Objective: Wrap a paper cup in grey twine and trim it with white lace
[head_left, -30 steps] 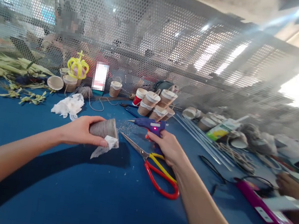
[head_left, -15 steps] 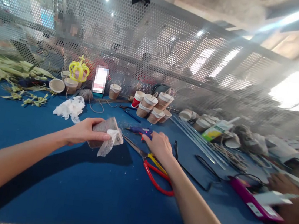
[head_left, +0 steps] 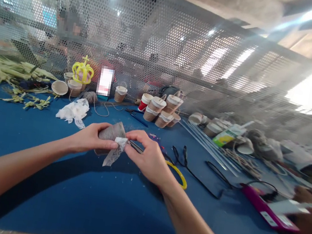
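Observation:
My left hand (head_left: 88, 140) grips a small grey-brown twine-wrapped cup (head_left: 111, 133) held on its side above the blue table (head_left: 73, 198). A strip of white lace (head_left: 113, 153) hangs from the cup's rim under my left thumb. My right hand (head_left: 147, 155) has its fingers curled, pinching at the lace on the cup's rim. Behind my right hand lie the scissors with a yellow and red handle (head_left: 178, 172), mostly hidden, and a purple glue gun (head_left: 155, 137), only its tip showing.
Paper cups (head_left: 160, 108) are stacked near the mesh screen (head_left: 165, 56). A yellow crown (head_left: 82, 71), a white lace heap (head_left: 73, 111) and green leaf strips (head_left: 7, 71) lie left. Clear rods (head_left: 207, 146), a glue bottle (head_left: 228, 135), black cable (head_left: 195, 169) and a pink tool (head_left: 268, 208) lie right.
My right hand let go of the glue gun, which now lies on the table, and moved left to the cup, where it pinches the lace. My left hand kept holding the cup.

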`<state>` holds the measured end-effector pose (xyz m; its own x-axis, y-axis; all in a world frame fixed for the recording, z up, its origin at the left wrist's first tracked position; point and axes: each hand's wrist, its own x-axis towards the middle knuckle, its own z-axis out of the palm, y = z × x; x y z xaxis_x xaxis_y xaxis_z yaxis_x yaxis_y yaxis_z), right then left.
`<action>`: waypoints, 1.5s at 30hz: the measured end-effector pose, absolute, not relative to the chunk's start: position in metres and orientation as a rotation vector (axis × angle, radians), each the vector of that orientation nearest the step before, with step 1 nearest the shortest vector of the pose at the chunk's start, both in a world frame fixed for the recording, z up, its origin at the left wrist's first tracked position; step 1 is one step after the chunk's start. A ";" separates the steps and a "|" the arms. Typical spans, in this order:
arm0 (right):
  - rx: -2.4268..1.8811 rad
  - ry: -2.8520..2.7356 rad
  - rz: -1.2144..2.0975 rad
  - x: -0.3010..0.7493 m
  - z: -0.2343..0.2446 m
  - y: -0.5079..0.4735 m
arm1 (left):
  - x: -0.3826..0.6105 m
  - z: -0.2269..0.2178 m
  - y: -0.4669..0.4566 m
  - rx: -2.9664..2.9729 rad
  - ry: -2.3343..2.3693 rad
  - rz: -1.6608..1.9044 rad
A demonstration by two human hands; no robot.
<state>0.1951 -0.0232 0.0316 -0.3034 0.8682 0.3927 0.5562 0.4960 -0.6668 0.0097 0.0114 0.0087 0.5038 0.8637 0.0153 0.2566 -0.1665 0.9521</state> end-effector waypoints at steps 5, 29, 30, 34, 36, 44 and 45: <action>-1.165 -1.910 0.652 0.198 0.026 -0.021 | 0.010 0.007 0.012 1.776 0.996 0.694; -1.263 -1.478 0.899 0.199 0.014 -0.019 | 0.021 -0.012 -0.002 2.950 0.481 1.698; -1.269 -1.549 0.829 0.200 0.014 -0.020 | 0.021 -0.006 -0.007 2.827 0.464 1.702; -1.190 -1.762 0.578 0.200 0.009 -0.022 | 0.020 0.017 -0.016 2.229 0.575 1.646; -1.111 -1.822 0.524 0.198 0.008 -0.023 | 0.018 0.023 -0.014 1.955 0.734 1.641; -0.873 -1.976 0.465 0.191 0.005 -0.030 | 0.016 0.018 0.010 1.434 0.950 1.538; -0.866 -1.983 0.467 0.191 0.005 -0.031 | 0.017 0.016 0.011 1.410 0.946 1.525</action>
<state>0.1908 -0.0310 0.0054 -0.3549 0.7293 0.5850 0.3918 0.6841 -0.6152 0.0167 0.0110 0.0165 -0.0218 0.9294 0.3684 -0.0829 -0.3689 0.9258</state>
